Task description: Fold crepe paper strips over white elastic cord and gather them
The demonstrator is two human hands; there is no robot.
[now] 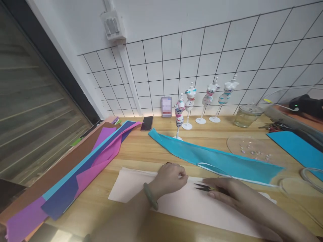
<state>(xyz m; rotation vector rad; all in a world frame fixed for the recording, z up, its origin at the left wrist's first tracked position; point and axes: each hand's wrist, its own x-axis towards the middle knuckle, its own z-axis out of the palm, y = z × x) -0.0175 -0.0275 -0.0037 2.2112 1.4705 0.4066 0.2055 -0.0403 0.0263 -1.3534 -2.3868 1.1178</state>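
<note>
My right hand (222, 190) is wrapped round a pair of small thread snips (200, 187), whose dark blades are parted and point left. My left hand (170, 179), a greenish bangle (150, 196) on its wrist, is curled closed just left of the blade tips; what its fingers hold, if anything, is hidden. Beneath both hands lies a long pale pink sheet (186, 210), fabric or paper. Just beyond them a teal fabric strip (186, 151) stretches across the table, with a white cord or trim (214, 169) along its near edge.
Folded sheets in purple, navy and brown (65, 188) lie at the left. Several small white mannequins (190, 101) stand by the gridded wall, beside two phones (146, 123). Rightward are a clear plate (234, 144) with small gems, a glass jar (247, 116) and a blue sheet (297, 148).
</note>
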